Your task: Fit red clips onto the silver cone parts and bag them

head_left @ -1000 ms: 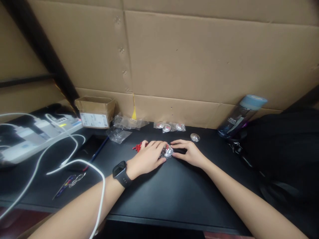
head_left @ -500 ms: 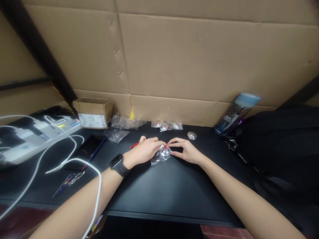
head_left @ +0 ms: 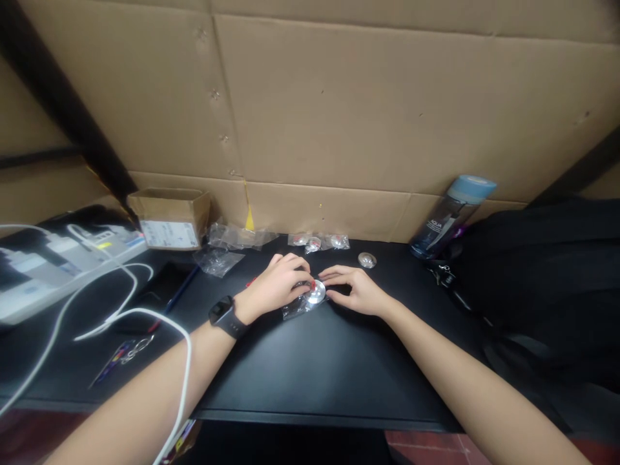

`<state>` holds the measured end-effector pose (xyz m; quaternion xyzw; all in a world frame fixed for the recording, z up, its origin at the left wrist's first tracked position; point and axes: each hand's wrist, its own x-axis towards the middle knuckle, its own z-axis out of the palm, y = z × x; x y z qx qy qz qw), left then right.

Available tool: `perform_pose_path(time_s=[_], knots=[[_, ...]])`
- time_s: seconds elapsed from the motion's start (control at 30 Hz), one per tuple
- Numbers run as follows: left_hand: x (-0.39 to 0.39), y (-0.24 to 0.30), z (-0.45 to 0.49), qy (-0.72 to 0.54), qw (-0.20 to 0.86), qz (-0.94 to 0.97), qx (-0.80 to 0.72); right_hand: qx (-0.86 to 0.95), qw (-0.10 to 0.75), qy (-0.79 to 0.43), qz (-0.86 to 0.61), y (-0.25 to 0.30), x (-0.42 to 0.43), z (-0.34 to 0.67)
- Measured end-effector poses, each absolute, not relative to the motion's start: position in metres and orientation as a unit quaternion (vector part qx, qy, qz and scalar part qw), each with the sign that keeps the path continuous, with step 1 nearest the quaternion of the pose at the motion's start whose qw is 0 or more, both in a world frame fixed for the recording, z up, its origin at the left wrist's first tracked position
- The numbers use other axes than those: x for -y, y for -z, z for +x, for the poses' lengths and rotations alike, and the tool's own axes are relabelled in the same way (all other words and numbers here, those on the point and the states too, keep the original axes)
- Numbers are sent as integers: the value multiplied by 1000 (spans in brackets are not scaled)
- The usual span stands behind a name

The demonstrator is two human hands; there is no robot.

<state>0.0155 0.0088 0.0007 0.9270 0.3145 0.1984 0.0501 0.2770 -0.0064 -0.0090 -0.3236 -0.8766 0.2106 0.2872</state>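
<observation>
A shiny round silver disc (head_left: 317, 292) with a small red part at its upper left lies on the black table in front of me. Clear plastic wrap (head_left: 293, 310) spreads under and beside its left side. My left hand (head_left: 278, 284), with a black watch on the wrist, has thumb and fingers pinched at the red part. My right hand (head_left: 356, 290) is at the disc's right edge, fingers stretched and thumb apart; whether they touch the rim I cannot tell. Something red shows just behind my left hand, mostly hidden. Another silver disc (head_left: 367, 259) lies farther back on the right.
Several wrapped discs (head_left: 313, 244) lie along the cardboard wall. Crumpled clear bags (head_left: 217, 259) and a small cardboard box (head_left: 169, 219) stand left of them. A power strip (head_left: 62, 278), white cable (head_left: 186, 361) and keys (head_left: 119, 355) are left; a bottle (head_left: 445, 219) and black bag (head_left: 547, 284) right.
The view has shifted slightly, moving everything a little left. The disc's shiny face shows more fully now, and my left fingers have drawn back to its upper left, at the red part.
</observation>
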Motion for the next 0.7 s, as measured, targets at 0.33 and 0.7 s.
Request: perform_pose_path(time_s=[0.33,0.7], knots=[[-12,5,19,-194,78,934,-291,879,286,-202,-325,16,5,273],[-9,2,18,-188,72,936,-288,887,251,-141,-363,14,10,269]])
